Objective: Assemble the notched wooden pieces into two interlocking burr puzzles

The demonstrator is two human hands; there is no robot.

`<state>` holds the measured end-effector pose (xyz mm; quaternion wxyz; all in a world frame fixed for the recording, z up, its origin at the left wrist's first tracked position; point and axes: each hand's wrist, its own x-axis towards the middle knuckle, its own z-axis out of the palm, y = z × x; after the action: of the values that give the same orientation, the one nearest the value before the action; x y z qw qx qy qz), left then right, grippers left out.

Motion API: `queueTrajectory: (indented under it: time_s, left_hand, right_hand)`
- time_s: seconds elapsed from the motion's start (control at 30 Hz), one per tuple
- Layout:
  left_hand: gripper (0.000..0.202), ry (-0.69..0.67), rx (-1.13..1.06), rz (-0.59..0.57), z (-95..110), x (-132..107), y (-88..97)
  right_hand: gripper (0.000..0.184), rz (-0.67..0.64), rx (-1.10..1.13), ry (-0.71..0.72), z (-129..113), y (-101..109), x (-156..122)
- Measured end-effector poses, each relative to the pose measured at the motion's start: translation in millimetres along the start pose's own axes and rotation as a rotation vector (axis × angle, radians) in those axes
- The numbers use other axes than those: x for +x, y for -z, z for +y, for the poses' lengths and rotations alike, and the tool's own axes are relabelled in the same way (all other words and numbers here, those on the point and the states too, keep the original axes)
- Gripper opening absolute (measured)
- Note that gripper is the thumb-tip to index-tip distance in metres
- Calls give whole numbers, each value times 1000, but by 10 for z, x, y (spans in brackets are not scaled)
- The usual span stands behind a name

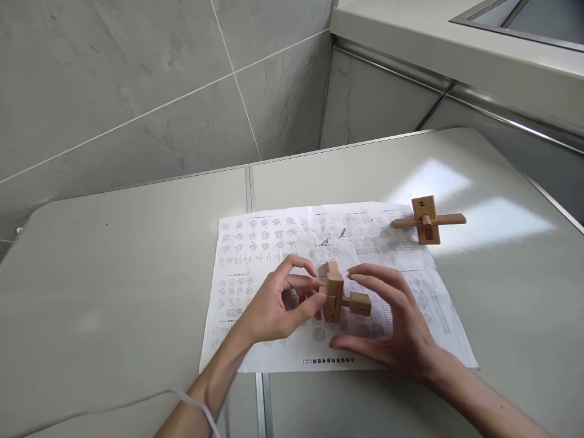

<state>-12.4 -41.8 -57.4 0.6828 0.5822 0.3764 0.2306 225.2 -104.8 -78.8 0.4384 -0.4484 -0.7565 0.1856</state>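
A wooden interlocking puzzle (334, 289) of several light-brown blocks sits over the middle of a printed sheet. From the left, my left hand (285, 304) pinches one of its blocks between thumb and fingers. One block (360, 303) sticks out to the right on a narrow neck. My right hand (392, 322) curves around that side with thumb and fingers spread wide, holding nothing. The printed sheet (269, 359) lies creased under both hands, covered in small line diagrams that appear upside down.
Another wooden puzzle piece (426, 220), cross-shaped and marked "2", rests at the sheet's far right corner. The folding table (114, 274) has a seam down its middle. A white cable (137, 398) crosses my left forearm. Tiled wall (159, 79) and a ledge (410, 42) stand behind.
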Motion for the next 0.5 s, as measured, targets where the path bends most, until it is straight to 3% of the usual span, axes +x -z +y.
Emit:
queueTrajectory:
  time_s: [0.27, 0.5]
  left_hand:
    - [34, -83, -157, 271, 14, 57, 47]
    - [32, -86, -113, 313, 30, 68, -4]
  right_hand:
    - [53, -13, -69, -99, 35, 23, 50]
    - [49, -119, -172, -213, 82, -41, -2]
